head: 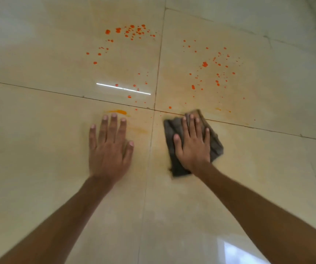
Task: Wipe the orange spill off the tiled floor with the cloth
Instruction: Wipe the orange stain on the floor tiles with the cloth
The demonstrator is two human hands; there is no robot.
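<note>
Mid-wipe: right hand (192, 144) flat on grey cloth (215, 145), left hand (109, 147) spread bare on tiled floor (38, 130), next probably pushing forward into orange spill (204, 64).

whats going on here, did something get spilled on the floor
Yes. A person is leaning over a glossy tiled floor and wiping up an orange spill. The right hand lies flat on a dark grey cloth, pressing it to the tile near where four tiles meet. The left hand is spread bare on the floor, seemingly as a prop. Much remains: orange droplets dot the two far tiles, an orange smear sits just past the left fingertips, and faint orange streaks show near the hands.
</note>
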